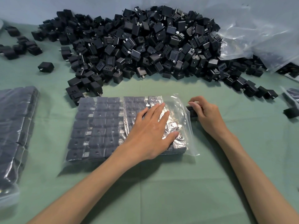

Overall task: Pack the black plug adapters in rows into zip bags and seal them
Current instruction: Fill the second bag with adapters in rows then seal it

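A clear zip bag [103, 126] lies flat on the green table in front of me, filled with rows of black plug adapters. Its mouth points right. My left hand [152, 131] rests flat on the bag's right part, fingers straight and spread over the plastic. My right hand [205, 113] is just right of the bag's mouth, fingers curled round a black plug adapter [192, 111] at the opening. A big heap of loose black adapters [145, 46] fills the back of the table.
A packed bag of adapters [14, 126] lies at the left edge. Crumpled clear plastic bags [262, 33] cover the back right. Loose adapters lie at the far left [46, 66] and at the right edge [291, 112]. Green tabletop [161, 191] stretches toward me.
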{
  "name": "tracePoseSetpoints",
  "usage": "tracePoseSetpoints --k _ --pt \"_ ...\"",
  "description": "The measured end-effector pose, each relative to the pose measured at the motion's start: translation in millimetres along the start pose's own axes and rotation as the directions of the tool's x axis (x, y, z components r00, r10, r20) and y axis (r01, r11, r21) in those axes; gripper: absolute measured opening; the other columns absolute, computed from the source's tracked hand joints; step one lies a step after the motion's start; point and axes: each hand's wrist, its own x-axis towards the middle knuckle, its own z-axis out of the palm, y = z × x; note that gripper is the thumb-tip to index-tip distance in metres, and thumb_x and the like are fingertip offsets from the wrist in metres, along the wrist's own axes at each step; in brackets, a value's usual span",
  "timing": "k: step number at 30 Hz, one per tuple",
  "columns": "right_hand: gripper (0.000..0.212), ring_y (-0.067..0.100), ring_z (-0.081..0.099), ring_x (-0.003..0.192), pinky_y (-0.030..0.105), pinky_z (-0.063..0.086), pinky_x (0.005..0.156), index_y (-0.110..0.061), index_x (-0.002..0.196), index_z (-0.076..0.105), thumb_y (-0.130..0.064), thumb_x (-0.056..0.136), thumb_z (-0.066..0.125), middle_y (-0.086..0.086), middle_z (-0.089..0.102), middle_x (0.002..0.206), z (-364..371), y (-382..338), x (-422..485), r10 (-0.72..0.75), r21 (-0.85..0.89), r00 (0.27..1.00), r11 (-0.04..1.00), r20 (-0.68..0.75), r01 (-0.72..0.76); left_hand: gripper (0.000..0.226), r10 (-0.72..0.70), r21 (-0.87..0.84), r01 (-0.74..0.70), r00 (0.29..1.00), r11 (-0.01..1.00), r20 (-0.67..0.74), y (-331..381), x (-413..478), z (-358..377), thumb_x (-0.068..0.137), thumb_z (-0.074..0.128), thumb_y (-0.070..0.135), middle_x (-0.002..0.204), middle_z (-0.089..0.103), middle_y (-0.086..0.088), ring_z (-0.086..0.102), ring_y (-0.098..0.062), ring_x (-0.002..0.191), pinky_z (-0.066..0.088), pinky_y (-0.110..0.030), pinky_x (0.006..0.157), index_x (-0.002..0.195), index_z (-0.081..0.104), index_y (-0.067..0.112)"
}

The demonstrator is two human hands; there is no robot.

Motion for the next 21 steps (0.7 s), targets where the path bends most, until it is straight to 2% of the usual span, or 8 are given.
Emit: tracePoseSetpoints --k 2,3,7,12,19,21 --pt "0.015 -0.007 0.060 0.067 0.007 0.044 0.065 -0.008 0.097 0.066 -0.016 0.097 0.053 -0.010 0.064 0.073 0.3 -0.8 -0.5 -0.008 0.034 1.000 0.999 -0.015 0.009 0.077 0.000 0.002 0.000 1.000 1.000 0.001 0.1 0.0 -0.2 0.091 0.013 0.065 0.163 0.000 -0.001 -0.007 -0.012 0.147 -0.005 -0.038 0.117 0.152 0.017 0.018" --pt "0.016 -0.011 0.058 0.067 0.006 0.043 0.064 -0.007 0.095 0.068 -0.015 0.096 0.054 -0.013 0.062 0.072 0.4 -1.2 -0.4 -0.014 0.035 1.000 0.999 -0.018 0.014 0.077 -0.001 0.001 0.001 1.000 1.000 0.001 0.1 -0.2 -0.3 0.091 0.013 0.065 0.163 0.000 -0.001 -0.007 -0.012 0.147 -0.005 -0.038 0.117 0.152 0.017 0.018" --pt "0.015 -0.002 0.060 0.070 0.019 0.050 0.066 -0.003 0.090 0.071 -0.014 0.092 0.061 -0.006 0.065 0.073 -0.3 -1.2 -0.5 -0.023 0.064 1.000 0.998 -0.011 0.024 0.077 0.001 -0.005 -0.001 1.000 1.000 0.000 0.0 -0.3 -0.6 0.092 0.014 0.064 0.163 -0.001 -0.001 -0.007 -0.012 0.147 -0.005 -0.038 0.118 0.153 0.016 0.018" --pt "0.009 -0.008 0.060 0.056 0.005 0.043 0.055 -0.003 0.087 0.072 -0.009 0.088 0.065 -0.001 0.066 0.067 -2.7 -4.8 -3.0 0.008 0.159 1.000 0.987 -0.006 -0.007 0.079 0.001 -0.004 -0.001 1.000 1.000 0.002 0.5 -0.6 -0.4 0.089 0.011 0.065 0.163 0.000 -0.001 -0.007 -0.012 0.148 -0.004 -0.039 0.119 0.153 0.016 0.018" --pt "0.006 0.005 0.064 0.059 0.017 0.051 0.061 -0.010 0.087 0.074 -0.014 0.085 0.070 0.001 0.071 0.081 -8.2 -10.1 -4.9 0.042 0.285 0.998 0.957 0.039 -0.051 0.078 -0.001 -0.009 0.001 1.000 1.000 -0.003 0.2 -0.6 -0.8 0.091 0.013 0.065 0.163 0.000 -0.001 -0.007 -0.013 0.148 -0.004 -0.038 0.119 0.153 0.015 0.018" --pt "0.006 0.012 0.066 0.064 0.026 0.053 0.065 -0.013 0.089 0.074 -0.016 0.085 0.070 0.003 0.070 0.086 -8.7 -9.1 -6.0 0.042 0.274 0.998 0.960 0.048 -0.054 0.078 -0.003 -0.008 0.003 1.000 1.000 -0.001 0.5 -0.6 -0.7 0.090 0.012 0.065 0.163 -0.001 -0.001 -0.007 -0.013 0.148 -0.004 -0.038 0.119 0.153 0.015 0.019"
